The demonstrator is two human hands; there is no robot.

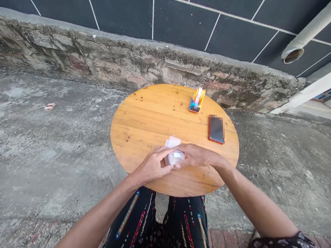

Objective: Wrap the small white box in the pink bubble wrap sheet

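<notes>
Several fingers [164, 151] clasp a glossy bundle [174, 159] over a round wooden table [147, 120].

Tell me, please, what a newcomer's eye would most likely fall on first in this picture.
Probably the round wooden table, its warm colour standing out against the grey ground. Near its front edge, the left hand and right hand hold a small whitish package between them. Next might come the blue-and-yellow tape dispenser toward the far edge and the red-edged, dark-faced device on the right.
</notes>
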